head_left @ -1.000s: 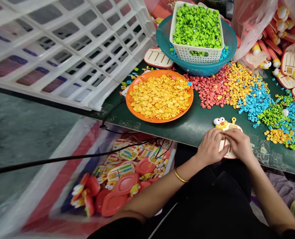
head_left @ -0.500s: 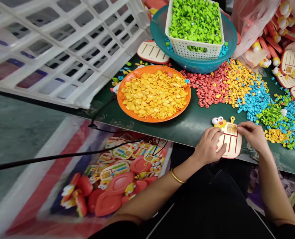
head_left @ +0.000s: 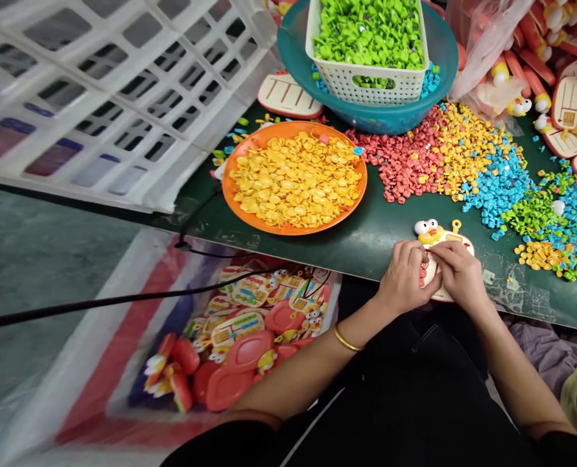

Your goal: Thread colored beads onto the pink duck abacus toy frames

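Note:
At the table's front edge lies a cream toy panel with a red rim, slots and a yellow loop; a yellow duck face with bulging white eyes sits at its top left. My left hand is closed at the panel's left side, its thumb across the front. Small red pieces show by those fingers; whether they are held or attached is unclear. Over the panel's middle, my right hand has its fingertips pinched together near the left fingers. Anything within the pinch is hidden.
An orange plate of yellow pieces stands left. Behind are piles of red, yellow, blue and green pieces, and a teal basin bearing a white basket. A white crate leans left; below, a bag holds toys.
My right hand has moved left from the panel's upper right edge to its middle, beside my left hand, covering much of the slots. The whole view has shifted slightly.

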`<state>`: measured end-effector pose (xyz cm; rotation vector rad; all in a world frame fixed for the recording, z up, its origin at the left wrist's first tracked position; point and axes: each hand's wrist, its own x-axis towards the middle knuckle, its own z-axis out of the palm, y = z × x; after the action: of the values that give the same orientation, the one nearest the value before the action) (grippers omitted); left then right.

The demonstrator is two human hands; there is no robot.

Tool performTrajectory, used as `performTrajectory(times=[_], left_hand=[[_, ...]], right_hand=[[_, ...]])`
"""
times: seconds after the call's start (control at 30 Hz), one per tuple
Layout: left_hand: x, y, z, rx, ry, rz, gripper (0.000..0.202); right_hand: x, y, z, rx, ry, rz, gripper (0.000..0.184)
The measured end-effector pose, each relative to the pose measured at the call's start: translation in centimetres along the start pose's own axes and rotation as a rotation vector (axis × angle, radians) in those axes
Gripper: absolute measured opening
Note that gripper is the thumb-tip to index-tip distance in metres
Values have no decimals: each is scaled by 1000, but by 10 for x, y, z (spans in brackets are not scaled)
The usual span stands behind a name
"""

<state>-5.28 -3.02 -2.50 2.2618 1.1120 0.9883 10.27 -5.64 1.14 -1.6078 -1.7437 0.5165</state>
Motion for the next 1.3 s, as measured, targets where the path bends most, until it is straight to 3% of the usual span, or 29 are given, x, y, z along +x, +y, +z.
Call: performTrajectory(times=[0.1,0.2,0.33,0.5,0.57,0.67,0.8,0.9,1.07,1.3], left_hand=[[-2,0,0,9,0,0,30],[-2,2,-2,67,-27,29,41],[0,5,-4,68,-94,75,39],[1,4,-3,15,-38,45,38],[1,4,-3,8,-29,39,39],[1,4,-3,7,-39,38,41],[1,3,-3,23,-47,34,41],[1,2,-1,47,-50,39,41],[2,2,0,81,-63,45,41],[2,4,-1,83,-64,34,41]], right_hand=[[30,4,-11,40,161,36,22],[62,28,-30,-97,337,120,20],[99,57,-32,-247,202,61,18],[118,65,-11,-403,-3,11,15],[114,64,-14,-398,-15,-5,15],[96,61,-29,-300,97,-8,15],[53,56,-48,0,218,158,17],[27,51,-48,107,231,264,20],[16,44,-31,3,187,162,15],[-7,46,-23,-200,123,14,34]])
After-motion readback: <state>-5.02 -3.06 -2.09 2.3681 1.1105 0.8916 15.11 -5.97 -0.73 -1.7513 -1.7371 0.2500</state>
